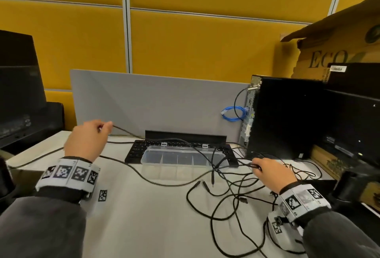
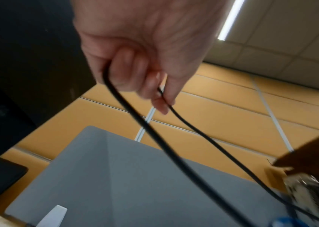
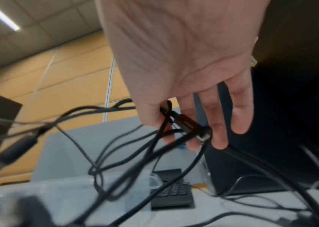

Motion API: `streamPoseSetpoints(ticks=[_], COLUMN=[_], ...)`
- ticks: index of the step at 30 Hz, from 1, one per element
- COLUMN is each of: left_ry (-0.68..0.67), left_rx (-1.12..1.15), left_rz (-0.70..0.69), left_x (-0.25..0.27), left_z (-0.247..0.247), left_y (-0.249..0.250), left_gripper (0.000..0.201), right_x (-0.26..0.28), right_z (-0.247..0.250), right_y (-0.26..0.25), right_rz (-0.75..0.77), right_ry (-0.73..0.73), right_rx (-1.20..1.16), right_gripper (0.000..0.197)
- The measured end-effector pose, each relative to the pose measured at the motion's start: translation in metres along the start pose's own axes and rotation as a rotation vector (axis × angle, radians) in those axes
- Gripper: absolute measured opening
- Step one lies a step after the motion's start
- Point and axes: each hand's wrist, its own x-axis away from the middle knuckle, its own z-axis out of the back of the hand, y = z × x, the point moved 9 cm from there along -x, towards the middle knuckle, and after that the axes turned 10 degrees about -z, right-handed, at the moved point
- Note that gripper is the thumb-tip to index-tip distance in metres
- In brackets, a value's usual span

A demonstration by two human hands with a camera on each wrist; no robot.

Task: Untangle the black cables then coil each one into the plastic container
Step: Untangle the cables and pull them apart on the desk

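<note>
Several black cables lie tangled on the white table at the right. One long black cable runs left from the tangle across the table. My left hand is raised at the left and pinches this cable between thumb and curled fingers. My right hand sits over the tangle and pinches a black plug and cable strands between thumb and forefinger, other fingers extended. The clear plastic container, divided into compartments, lies open on a keyboard between the hands, with a cable draped across its right end.
A black keyboard lies under the container. A black computer tower with a blue cable stands at the right. A grey divider panel backs the desk. A dark monitor is at the left, cardboard boxes at the right.
</note>
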Motion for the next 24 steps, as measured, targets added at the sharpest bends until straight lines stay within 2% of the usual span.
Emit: streamPoseSetpoints(ticks=[2,3,4,6,8,9,11,13,17,20,24], left_ry=[-0.141,-0.179,-0.222,-0.364,-0.6,-0.65,-0.616,-0.558,-0.414,-0.324,-0.306], left_rx=[-0.306,-0.39,-0.366,-0.061,0.178,0.199,0.135,0.091,-0.029,-0.213,-0.335], left_rz=[-0.047,-0.126,-0.229,-0.435,-0.55,-0.607,-0.678,-0.661,-0.663,-0.754,-0.871], left_x=[0.008,0.015,0.026,0.064,0.113,0.131,0.147,0.142,0.121,0.112,0.109], left_z=[-0.023,-0.035,-0.05,-0.078,-0.101,-0.107,-0.117,-0.124,-0.127,-0.121,-0.113], left_y=[0.015,0.032,0.054,0.11,0.163,0.185,0.208,0.214,0.217,0.222,0.224], left_gripper=[0.041,0.044,0.045,0.041,0.039,0.04,0.044,0.046,0.037,0.03,0.013], right_x=[0.006,0.009,0.011,0.017,0.021,0.022,0.026,0.03,0.041,0.048,0.049], right_z=[-0.002,0.0,0.003,0.009,0.014,0.016,0.02,0.022,0.028,0.029,0.029], right_y=[-0.009,-0.013,-0.017,-0.028,-0.037,-0.041,-0.047,-0.052,-0.061,-0.069,-0.072], right_rz=[0.006,0.003,0.004,0.009,0.007,0.013,0.029,0.051,0.132,0.195,0.204], right_ry=[-0.007,0.01,0.033,0.066,0.073,0.077,0.089,0.083,0.078,0.079,0.082], right_rx=[-0.021,-0.012,0.002,0.021,0.029,0.034,0.034,0.036,0.013,0.022,-0.011], right_gripper=[0.021,0.025,0.028,0.03,0.032,0.032,0.031,0.033,0.035,0.035,0.03])
